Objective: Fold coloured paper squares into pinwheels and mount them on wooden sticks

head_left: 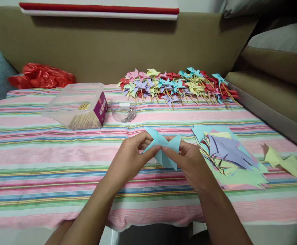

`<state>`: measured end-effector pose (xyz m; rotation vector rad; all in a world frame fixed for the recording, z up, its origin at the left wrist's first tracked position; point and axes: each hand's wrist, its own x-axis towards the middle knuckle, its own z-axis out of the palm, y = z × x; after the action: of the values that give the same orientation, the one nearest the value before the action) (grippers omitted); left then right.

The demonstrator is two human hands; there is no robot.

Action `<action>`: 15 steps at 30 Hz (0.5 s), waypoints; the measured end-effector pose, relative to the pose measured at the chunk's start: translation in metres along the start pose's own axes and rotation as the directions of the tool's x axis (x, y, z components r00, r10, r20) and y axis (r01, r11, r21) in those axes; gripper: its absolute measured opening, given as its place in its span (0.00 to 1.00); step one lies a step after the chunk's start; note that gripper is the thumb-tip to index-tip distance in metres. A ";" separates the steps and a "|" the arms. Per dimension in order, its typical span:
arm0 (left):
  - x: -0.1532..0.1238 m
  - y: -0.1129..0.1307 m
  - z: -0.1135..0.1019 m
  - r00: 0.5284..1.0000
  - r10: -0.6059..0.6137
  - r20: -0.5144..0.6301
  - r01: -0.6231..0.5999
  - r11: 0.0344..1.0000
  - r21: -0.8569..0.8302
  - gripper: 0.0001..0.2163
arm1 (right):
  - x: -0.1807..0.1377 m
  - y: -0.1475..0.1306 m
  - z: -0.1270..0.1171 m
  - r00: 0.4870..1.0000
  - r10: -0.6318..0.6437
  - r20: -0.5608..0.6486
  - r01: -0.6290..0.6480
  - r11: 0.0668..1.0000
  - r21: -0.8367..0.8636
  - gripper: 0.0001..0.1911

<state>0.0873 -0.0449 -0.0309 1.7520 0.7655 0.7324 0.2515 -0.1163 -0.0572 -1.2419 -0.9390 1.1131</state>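
Observation:
A light blue paper pinwheel (169, 160), partly folded with pointed tips, is held above the striped cloth. My left hand (131, 153) is closed on its left side, thumb pressed near the middle. On the other side my right hand (189, 158) pinches it, that thumb also at the centre. Fingers behind the paper are mostly hidden. Close to my right hand lies a pile of cut paper pieces, with purple pieces (227, 149) on top and larger coloured sheets (245, 178) beneath.
Pinwheels on sticks (169, 85) lie in rows at the back. A clear plastic box (59, 98) holds wooden sticks; a round clear container (115, 114) beside it holds small metal pieces. A yellow cut paper (286, 161) lies far right, a red plastic bag (46, 76) back left.

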 end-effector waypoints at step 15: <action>-0.002 0.007 0.006 0.960 0.144 -0.238 -0.134 0.989 0.059 0.12 | 0.007 0.009 0.016 0.967 0.002 -0.254 0.078 0.949 0.306 0.11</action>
<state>0.0914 -0.0519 -0.0262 1.7882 0.8320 1.0466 0.2360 -0.1063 -0.0650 -1.0665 -0.5651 1.0010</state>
